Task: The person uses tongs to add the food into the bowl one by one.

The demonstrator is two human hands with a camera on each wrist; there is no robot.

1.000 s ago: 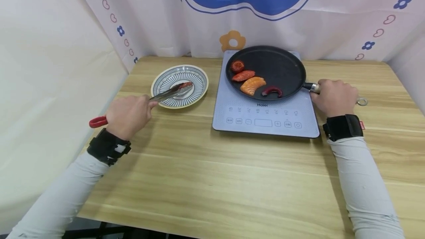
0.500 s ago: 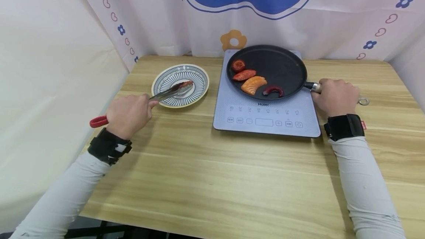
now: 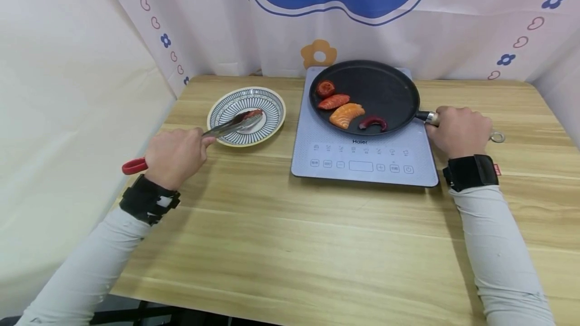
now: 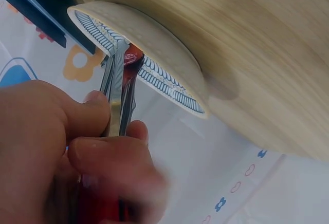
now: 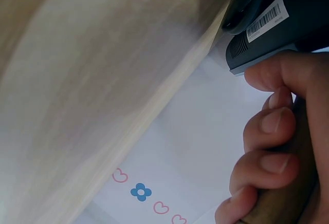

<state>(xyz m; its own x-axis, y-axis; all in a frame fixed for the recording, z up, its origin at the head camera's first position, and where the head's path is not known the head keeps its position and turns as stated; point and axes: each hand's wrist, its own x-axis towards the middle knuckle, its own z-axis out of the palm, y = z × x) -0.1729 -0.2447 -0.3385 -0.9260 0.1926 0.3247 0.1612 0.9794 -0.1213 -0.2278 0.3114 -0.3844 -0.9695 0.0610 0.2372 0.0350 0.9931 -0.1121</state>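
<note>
My left hand (image 3: pixel 174 157) grips a pair of metal tongs (image 3: pixel 222 130) with a red loop at the rear end. Their tips reach into the patterned plate (image 3: pixel 217 103), around a dark red piece of food (image 4: pixel 132 54) seen in the left wrist view. My right hand (image 3: pixel 459 132) holds the wooden handle (image 5: pixel 282 201) of a black frying pan (image 3: pixel 385 89). Along the pan's left and front sides lie a round tomato-like piece (image 3: pixel 325 88), a red slice (image 3: pixel 334 101), an orange salmon slice (image 3: pixel 347 115) and a curved purple-red piece (image 3: pixel 373 124).
Under the pan stands a flat white induction cooker (image 3: pixel 331 172), its touch panel facing me. The plate sits left of it on the wooden table (image 3: pixel 290 245). A printed curtain (image 3: pixel 217 24) hangs right behind the table's far edge.
</note>
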